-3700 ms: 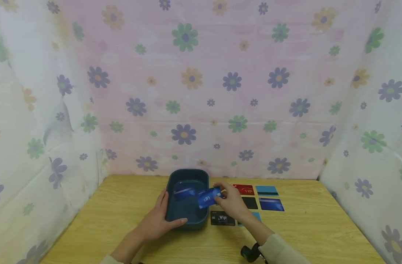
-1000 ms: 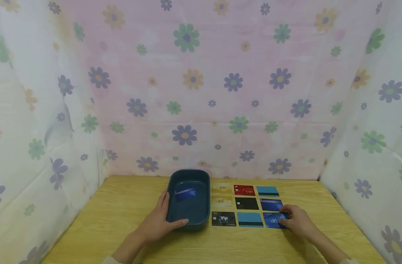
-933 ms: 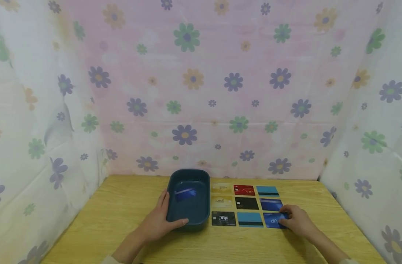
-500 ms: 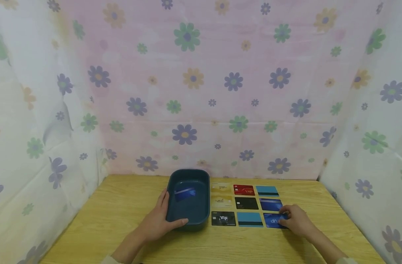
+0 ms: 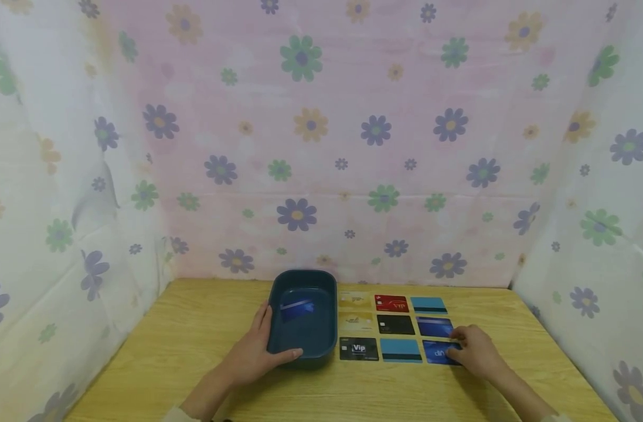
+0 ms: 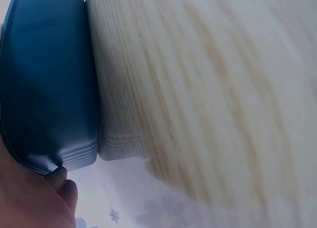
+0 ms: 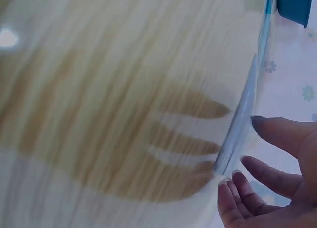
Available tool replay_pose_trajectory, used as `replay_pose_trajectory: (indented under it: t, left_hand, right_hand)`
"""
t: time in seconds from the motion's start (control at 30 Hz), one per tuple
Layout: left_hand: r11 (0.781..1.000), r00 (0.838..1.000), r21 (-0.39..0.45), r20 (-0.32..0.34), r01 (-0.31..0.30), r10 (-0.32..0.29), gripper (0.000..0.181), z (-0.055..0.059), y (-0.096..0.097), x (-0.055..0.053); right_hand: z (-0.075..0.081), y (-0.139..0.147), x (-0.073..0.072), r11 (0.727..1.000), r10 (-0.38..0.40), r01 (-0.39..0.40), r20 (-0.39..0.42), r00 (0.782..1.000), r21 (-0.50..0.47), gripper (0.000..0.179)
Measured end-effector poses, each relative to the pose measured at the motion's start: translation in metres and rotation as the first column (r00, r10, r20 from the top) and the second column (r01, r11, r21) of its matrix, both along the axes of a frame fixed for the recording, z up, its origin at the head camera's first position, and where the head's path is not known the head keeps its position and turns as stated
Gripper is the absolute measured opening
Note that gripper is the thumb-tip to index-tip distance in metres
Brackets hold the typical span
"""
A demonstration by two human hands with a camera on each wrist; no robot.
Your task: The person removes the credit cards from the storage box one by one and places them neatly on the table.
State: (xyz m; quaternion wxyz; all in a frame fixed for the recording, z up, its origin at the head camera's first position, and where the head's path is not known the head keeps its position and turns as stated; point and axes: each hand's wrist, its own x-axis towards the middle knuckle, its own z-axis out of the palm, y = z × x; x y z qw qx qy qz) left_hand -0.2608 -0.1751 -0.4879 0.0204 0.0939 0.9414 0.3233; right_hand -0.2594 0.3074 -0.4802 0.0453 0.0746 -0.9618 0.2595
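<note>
My left hand (image 5: 251, 354) grips a dark teal rectangular dish (image 5: 312, 346), thumb over its near rim and fingers against its left outside wall. In the left wrist view the dish's side (image 6: 49, 79) shows fingertips (image 6: 67, 186) at its lower corner. A blue card (image 5: 299, 309) lies inside the dish. My right hand (image 5: 476, 351) rests at the right end of a blue VIP card (image 5: 436, 351) lying flat on the table. Its thumb and index finger are apart, touching or almost touching the card. In the right wrist view the card (image 7: 237, 124) appears nearly edge-on beside the spread fingers.
Cards lie in three rows of three right of the dish: gold (image 5: 354, 321), red VIP (image 5: 391, 303), black (image 5: 396, 324), black Vip (image 5: 359, 349), light blue (image 5: 400, 350) and dark blue (image 5: 434, 326) among them. The wooden table (image 5: 194, 328) ends at flowered cloth walls (image 5: 321, 176).
Earlier the right hand held the blue VIP card over the dish's right edge; the card now lies at the near right of the grid. During the last second both hands stay almost still.
</note>
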Motion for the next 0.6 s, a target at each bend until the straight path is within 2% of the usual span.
replay_pose_trajectory:
  t: [0.17, 0.4, 0.6]
  left_hand:
    - [1.0, 1.0, 0.0, 0.0, 0.001, -0.001, 0.133, 0.0, 0.0, 0.0]
    - [1.0, 1.0, -0.002, -0.001, 0.002, -0.002, 0.132, -0.001, 0.0, -0.001]
    - [1.0, 1.0, -0.001, 0.003, 0.003, -0.003, 0.132, 0.0, 0.0, -0.001]
  right_hand:
    - [0.008, -0.012, 0.002, 0.998, -0.003, 0.001, -0.019, 1.0, -0.061, 0.028]
    - [0.025, -0.041, 0.006, 0.99, 0.062, -0.071, -0.074, 0.995, -0.125, 0.024]
    - [0.033, -0.067, 0.004, 0.975, 0.118, -0.129, -0.067, 0.991, -0.18, 0.025]
